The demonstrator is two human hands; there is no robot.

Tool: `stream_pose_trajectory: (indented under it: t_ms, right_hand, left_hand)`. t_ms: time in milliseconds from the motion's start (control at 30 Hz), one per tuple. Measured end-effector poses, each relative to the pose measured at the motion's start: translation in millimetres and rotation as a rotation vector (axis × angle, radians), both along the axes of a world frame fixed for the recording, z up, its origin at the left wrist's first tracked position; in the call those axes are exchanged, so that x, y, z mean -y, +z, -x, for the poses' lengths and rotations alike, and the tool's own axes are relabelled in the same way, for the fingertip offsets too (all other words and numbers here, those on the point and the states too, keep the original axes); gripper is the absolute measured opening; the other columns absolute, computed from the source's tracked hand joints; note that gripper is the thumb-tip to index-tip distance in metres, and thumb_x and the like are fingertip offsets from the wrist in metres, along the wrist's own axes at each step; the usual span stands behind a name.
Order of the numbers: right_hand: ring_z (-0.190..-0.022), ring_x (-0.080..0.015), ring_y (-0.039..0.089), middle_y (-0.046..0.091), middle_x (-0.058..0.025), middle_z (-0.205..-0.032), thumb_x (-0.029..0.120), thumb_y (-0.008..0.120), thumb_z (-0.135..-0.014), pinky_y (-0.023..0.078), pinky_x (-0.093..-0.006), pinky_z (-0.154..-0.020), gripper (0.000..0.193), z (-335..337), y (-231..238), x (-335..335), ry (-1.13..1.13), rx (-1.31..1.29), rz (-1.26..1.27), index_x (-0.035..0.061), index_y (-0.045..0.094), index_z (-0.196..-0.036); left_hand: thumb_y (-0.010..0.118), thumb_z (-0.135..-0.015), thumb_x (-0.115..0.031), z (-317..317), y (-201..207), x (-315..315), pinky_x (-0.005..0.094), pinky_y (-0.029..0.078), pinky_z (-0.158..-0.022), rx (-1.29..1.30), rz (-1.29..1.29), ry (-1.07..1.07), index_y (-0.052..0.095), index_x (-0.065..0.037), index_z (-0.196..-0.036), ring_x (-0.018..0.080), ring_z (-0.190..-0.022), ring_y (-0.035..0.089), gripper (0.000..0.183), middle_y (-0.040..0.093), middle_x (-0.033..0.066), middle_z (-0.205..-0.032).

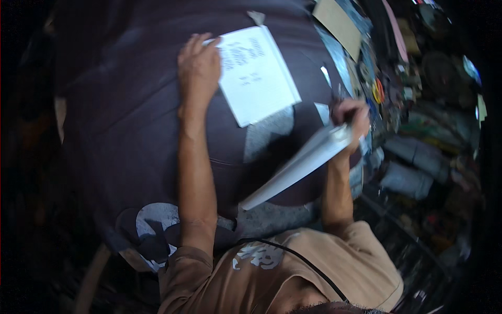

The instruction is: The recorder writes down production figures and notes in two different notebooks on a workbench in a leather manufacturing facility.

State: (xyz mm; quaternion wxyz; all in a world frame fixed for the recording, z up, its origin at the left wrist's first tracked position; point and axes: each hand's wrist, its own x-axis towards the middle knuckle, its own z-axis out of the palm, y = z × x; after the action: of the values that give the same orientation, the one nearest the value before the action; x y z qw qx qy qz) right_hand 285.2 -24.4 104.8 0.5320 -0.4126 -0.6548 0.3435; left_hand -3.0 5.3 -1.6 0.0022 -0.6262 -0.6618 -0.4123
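Note:
A large dark brown sheet (136,120), which looks like leather, covers the work surface. On it lies a white paper pad (259,78) with handwriting. My left hand (200,64) rests with its fingers laid out at the pad's upper left edge, holding nothing. Over the sheet's right part, my right hand (354,118) is closed around one end of a long white paper sheet (298,167), seen nearly edge-on and tilted down toward my body. Motion blurs this hand. Something dark and thin shows by its fingers, too blurred to name.
Grey surface (272,128) shows through a cut-out below the pad. Brown offcuts (151,243) lie near my left elbow. Cardboard (340,26) and yellow-orange handles (378,90) sit at the right edge. Grey rolls (407,179) and clutter fill the right side.

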Motion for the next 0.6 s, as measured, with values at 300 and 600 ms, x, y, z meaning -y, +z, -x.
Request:
stream_pose_trajectory:
  t_ms: [300,600]
  right_hand:
    - [-0.047,-0.0123,0.039,0.039,0.0033,-0.054,0.044,0.019,-0.107,0.04,-0.0338,-0.062,0.058,40.6,-14.5,-79.0,0.668,-1.078,0.285,0.0092,0.062,-0.089]
    - [-0.057,-0.0113,0.046,0.046,0.0024,-0.062,0.047,0.014,-0.106,0.041,-0.0326,-0.072,0.061,150.3,-33.7,-136.3,1.199,-1.194,0.238,0.0101,0.063,-0.11]
  left_hand:
    - [0.063,-0.093,-0.017,4.5,23.6,7.9,0.0401,0.04,-0.107,0.24,-0.072,-0.055,0.067,-0.002,-0.119,0.0323,-0.124,0.054,0.03,0.062,0.0159,-0.128]
    - [0.073,-0.085,-0.043,0.1,36.0,22.1,0.0334,0.048,-0.095,1.551,0.38,-0.863,0.03,0.007,-0.146,0.0251,-0.112,0.06,0.09,0.054,0.0197,-0.129]
